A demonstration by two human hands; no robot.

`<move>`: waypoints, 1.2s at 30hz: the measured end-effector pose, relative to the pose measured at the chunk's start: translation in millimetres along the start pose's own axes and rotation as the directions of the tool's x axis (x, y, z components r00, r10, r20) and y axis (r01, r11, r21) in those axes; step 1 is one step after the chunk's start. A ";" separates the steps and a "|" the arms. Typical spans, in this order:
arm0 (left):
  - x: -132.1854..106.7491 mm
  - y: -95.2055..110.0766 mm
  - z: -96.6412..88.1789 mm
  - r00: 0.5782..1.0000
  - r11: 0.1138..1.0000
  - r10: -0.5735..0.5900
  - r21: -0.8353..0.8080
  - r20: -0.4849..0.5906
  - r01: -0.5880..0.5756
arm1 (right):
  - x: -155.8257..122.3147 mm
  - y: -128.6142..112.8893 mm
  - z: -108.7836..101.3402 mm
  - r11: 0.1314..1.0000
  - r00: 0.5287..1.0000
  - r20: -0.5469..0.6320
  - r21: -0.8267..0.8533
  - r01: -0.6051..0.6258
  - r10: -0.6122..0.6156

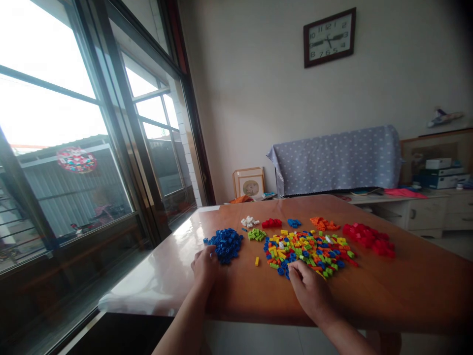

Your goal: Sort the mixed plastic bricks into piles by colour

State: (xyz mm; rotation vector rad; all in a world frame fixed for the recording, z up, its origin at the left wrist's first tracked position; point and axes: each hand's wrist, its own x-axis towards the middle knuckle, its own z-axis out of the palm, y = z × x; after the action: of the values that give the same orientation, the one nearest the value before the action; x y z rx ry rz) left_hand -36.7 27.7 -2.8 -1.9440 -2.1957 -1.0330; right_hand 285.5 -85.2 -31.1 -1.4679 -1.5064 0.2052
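Note:
A mixed heap of small coloured bricks (308,249) lies in the middle of the wooden table (406,291). My right hand (308,288) rests at the heap's near edge, fingers curled with the tips among the bricks. My left hand (205,266) sits at the near side of a pile of blue bricks (226,243), fingers bent against it. Whether either hand holds a brick is hidden. Sorted piles lie around: red (367,238), orange (323,224), green (256,234), white (249,221), small red (271,223) and small blue (294,223). A single yellow brick (256,261) lies between my hands.
A large window (74,148) runs along the left. Behind the table stand a cloth-covered object (336,160), a framed picture (250,186) on the floor and a low cabinet (424,209) with boxes. A clock (329,37) hangs on the wall.

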 end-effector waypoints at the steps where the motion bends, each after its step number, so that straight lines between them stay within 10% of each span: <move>1: -0.8 1.6 -0.9 1.000 1.000 0.010 0.006 -0.011 -0.010 | 0.0 -0.7 -0.3 1.000 1.000 -0.005 0.003 -0.001 0.001; 9: -21.8 50.6 3.6 0.975 0.974 0.224 -0.023 -0.018 -0.224 | 0.2 -2.7 -1.3 0.999 1.000 -0.027 0.037 -0.008 0.009; 16: -44.5 101.2 32.0 0.884 0.906 0.416 -0.180 0.212 -0.383 | -1.3 -5.8 -4.6 1.000 0.999 -0.041 0.026 -0.015 0.016; 22: -50.8 110.3 49.7 0.835 0.856 0.491 -0.312 0.247 -0.411 | -0.8 -4.7 -2.6 1.000 0.999 -0.043 0.026 0.001 0.000; 36: -50.1 127.1 66.7 0.862 0.791 0.480 -0.505 0.162 -0.346 | 0.4 -11.3 -6.1 0.998 0.998 -0.067 0.060 -0.006 0.010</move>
State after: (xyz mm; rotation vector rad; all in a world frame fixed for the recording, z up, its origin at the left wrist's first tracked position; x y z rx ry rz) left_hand 114.0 16.4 -19.6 -2.7768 -1.5656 -1.3513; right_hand 282.3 -90.7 -20.0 -1.4201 -1.4285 0.2022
